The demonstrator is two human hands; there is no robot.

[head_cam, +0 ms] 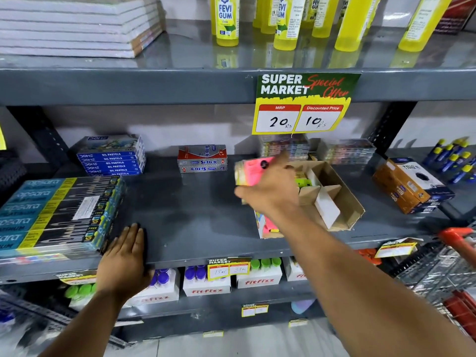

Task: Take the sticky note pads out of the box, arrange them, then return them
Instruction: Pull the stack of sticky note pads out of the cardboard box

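Observation:
My right hand (270,188) is raised over the middle shelf and grips a small stack of sticky note pads (251,172), pink on top with yellowish edges, blurred by motion. Just to its right lies the open cardboard box (340,202) with white dividers; a green pad (305,182) shows inside it. More pink and yellow pads (268,225) sit at the box's near end, partly hidden by my forearm. My left hand (126,256) lies flat on the front edge of the grey shelf (195,215), fingers together, holding nothing.
Apsara pencil boxes (59,215) are stacked at the left, blue oil pastel boxes (113,158) and red Softek boxes (202,158) at the back. An orange-brown box (409,184) stands at the right. A price sign (302,104) hangs from the upper shelf. Fitfizz boxes fill the lower shelf.

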